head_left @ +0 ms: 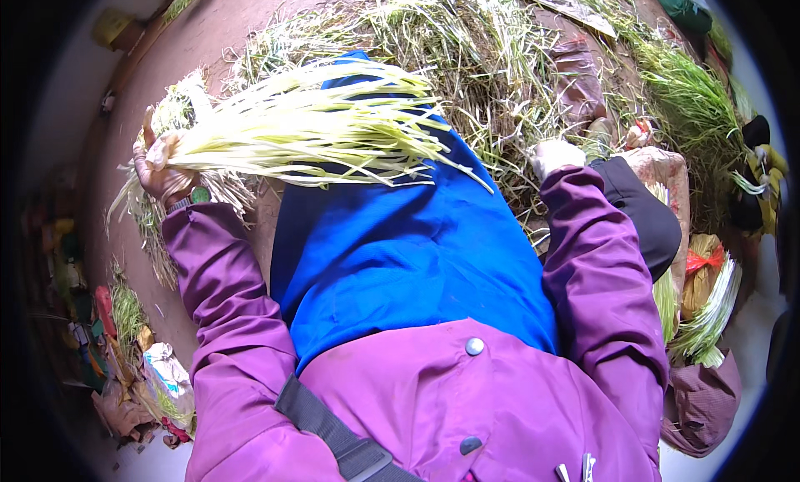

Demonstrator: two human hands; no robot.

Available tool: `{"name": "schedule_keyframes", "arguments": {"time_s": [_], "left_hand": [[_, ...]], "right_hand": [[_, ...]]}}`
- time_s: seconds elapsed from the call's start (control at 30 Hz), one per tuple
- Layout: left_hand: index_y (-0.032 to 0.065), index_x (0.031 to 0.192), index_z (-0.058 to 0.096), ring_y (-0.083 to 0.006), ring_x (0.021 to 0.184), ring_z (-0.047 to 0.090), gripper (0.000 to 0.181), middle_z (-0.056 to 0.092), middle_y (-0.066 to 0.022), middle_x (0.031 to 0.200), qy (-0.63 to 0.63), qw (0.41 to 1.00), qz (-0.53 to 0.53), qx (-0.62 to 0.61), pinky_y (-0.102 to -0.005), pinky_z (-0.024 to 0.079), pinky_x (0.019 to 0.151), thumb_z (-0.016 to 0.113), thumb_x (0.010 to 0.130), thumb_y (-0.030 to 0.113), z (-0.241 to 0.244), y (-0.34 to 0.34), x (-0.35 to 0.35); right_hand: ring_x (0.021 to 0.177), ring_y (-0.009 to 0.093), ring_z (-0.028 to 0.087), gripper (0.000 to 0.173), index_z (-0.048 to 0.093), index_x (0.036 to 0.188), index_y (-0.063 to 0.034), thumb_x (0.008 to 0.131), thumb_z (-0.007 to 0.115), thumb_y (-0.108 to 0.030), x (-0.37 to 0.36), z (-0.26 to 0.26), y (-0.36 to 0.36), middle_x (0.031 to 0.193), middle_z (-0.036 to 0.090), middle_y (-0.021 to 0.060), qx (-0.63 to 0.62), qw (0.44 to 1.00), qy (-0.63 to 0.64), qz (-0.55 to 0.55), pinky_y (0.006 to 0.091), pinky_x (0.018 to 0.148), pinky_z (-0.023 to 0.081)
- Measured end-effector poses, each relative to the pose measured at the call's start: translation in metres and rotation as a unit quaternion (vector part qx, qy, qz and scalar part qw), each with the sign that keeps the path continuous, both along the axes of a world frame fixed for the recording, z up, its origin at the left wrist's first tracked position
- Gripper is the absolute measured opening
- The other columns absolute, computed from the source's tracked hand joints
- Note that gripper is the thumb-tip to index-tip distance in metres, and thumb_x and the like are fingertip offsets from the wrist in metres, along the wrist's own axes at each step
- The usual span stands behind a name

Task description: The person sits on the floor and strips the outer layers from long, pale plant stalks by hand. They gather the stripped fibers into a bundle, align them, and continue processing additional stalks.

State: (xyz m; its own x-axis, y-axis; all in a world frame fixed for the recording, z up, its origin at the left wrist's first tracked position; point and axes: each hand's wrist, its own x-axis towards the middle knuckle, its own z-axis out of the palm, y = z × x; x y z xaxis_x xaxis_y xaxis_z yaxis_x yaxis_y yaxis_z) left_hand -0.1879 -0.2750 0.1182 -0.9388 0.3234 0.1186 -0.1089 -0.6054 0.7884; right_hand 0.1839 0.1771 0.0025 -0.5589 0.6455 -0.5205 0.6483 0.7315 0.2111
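Note:
My left hand [164, 171], with a watch at the wrist, grips a bunch of long, flat, pale yellow leaves [300, 129] that look like blanched chives. It holds them near one end. Their loose tips fan out to the right over the blue cloth [400, 244] covering my lap. Below and behind that hand lies another bundle of pale stalks [181, 104], partly hidden. My right hand [558, 157] is curled and looks bright white, at the edge of a heap of loose leaves [487, 63]. Its fingers point away from me, so whether they hold anything is hidden.
Greener leaves [694, 88] lie at the far right. Beside my right arm are a dark rounded thing [644, 216], a patterned sack [665, 169] and a pale bundle [712, 313] of leaves. Bags and scraps [165, 382] crowd the lower left. Another person's yellow-and-black sleeve [772, 169] may show at right.

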Motion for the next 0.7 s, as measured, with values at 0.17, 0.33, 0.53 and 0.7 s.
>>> {"name": "schedule_keyframes", "arguments": {"time_s": [0.17, 0.33, 0.53, 0.7], "left_hand": [[-0.005, 0.136, 0.043, -0.0095, 0.052, 0.044, 0.063, 0.04, 0.006, 0.046, -0.033, 0.994, -0.077, 0.074, -0.0333, 0.045, 0.073, 0.023, 0.099, 0.041, -0.018, -0.023, -0.024], [-0.0051, 0.133, 0.046, -0.0104, 0.054, 0.045, 0.065, 0.043, 0.0054, 0.047, -0.061, 0.954, -0.209, 0.207, -0.0353, 0.047, 0.071, 0.021, 0.099, 0.044, -0.019, -0.028, -0.026], [-0.0017, 0.138, 0.041, -0.0075, 0.054, 0.044, 0.062, 0.044, 0.0009, 0.055, -0.051, 0.998, 0.033, 0.003, -0.0282, 0.045, 0.067, 0.02, 0.1, 0.043, -0.011, -0.012, -0.004], [0.0028, 0.143, 0.037, -0.0055, 0.051, 0.042, 0.059, 0.042, 0.0007, 0.055, -0.025, 0.983, -0.129, 0.125, -0.0304, 0.046, 0.072, 0.024, 0.099, 0.039, -0.004, -0.006, 0.001]], "right_hand": [[0.097, 0.03, 0.065, 0.035, 0.069, 0.1, -0.0112, 0.08, 0.064, -0.04, -0.018, 0.025, -0.015, 0.1, 0.068, 0.0149, -0.111, 0.987, 0.111, 0.035, 0.0418, 0.081, 0.051], [0.087, 0.023, 0.065, 0.039, 0.065, 0.108, -0.0057, 0.083, 0.068, -0.036, -0.016, 0.065, -0.031, 0.096, 0.068, 0.0117, -0.361, 0.875, 0.312, -0.081, 0.036, 0.074, 0.052], [0.064, 0.01, 0.056, 0.03, 0.065, 0.103, -0.0027, 0.089, 0.065, -0.029, -0.04, 0.059, -0.092, 0.08, 0.064, 0.0038, -0.538, 0.764, 0.349, -0.062, 0.0253, 0.057, 0.046], [0.064, 0.027, 0.062, 0.014, 0.065, 0.088, -0.0076, 0.086, 0.059, -0.02, -0.035, 0.043, -0.092, 0.074, 0.065, 0.0102, -0.23, 0.857, 0.42, 0.193, 0.0355, 0.058, 0.049]]}}
